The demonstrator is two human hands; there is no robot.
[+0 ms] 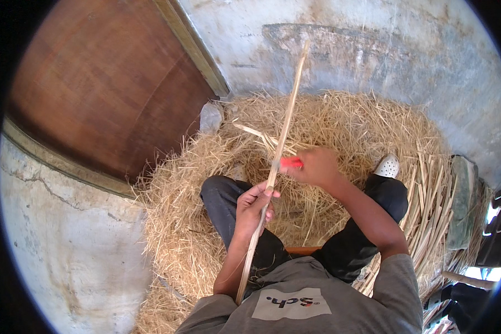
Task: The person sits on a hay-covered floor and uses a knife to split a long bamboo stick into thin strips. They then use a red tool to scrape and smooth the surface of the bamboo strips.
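A long, pale bamboo strip (288, 118) slants up from beside my waist toward the wall. My left hand (254, 209) is closed around its lower half, thumb on top. Just above that grip, my right hand (319, 167) is closed on a red-handled knife (291, 162). The knife meets the strip's right side; its blade is small and hard to make out. Behind the strip, a thin split piece (249, 129) lies over the straw.
Loose straw (175, 239) spreads around my bent legs. A bundle of split strips (428, 200) lies at the right, beside a green-grey sack (461, 203). A stained wall (373, 50) stands ahead, a brown door panel (111, 83) at the left, and a stone (211, 117) near its corner.
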